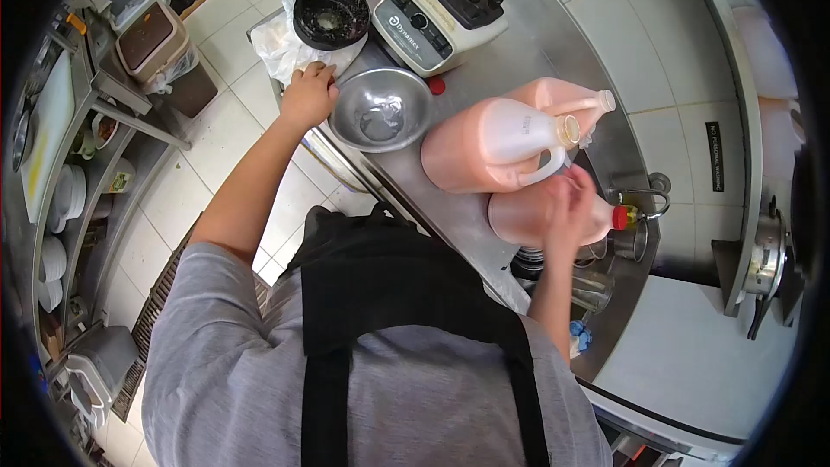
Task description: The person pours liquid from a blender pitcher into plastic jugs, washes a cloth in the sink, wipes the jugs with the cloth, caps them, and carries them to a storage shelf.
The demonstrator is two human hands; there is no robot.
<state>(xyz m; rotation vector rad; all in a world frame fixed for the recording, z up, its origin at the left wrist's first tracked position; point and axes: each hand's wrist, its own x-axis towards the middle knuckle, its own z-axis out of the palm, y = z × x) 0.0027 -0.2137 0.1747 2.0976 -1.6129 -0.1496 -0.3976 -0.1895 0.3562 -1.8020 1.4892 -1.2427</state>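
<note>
My left hand [309,97] rests at the counter's front edge, between a crumpled white plastic bag [270,54] and the rim of a steel bowl [341,125]. Its fingers are apart, and I see nothing in them. My right hand [571,207] is smeared by motion over a jug with a red cap [516,216], close to the handle of an uncapped jug [462,149]. Whether it touches either jug I cannot tell. Behind these stands another uncapped jug [540,91]. All three hold pink-orange liquid. A loose red cap [437,86] lies beside the bowl.
A blender base [424,30] stands behind the bowl, with a round black container [331,15] to its left. A sink faucet [661,199] and a glass pitcher [592,291] are at the right. Shelves with plates [54,259] line the left side.
</note>
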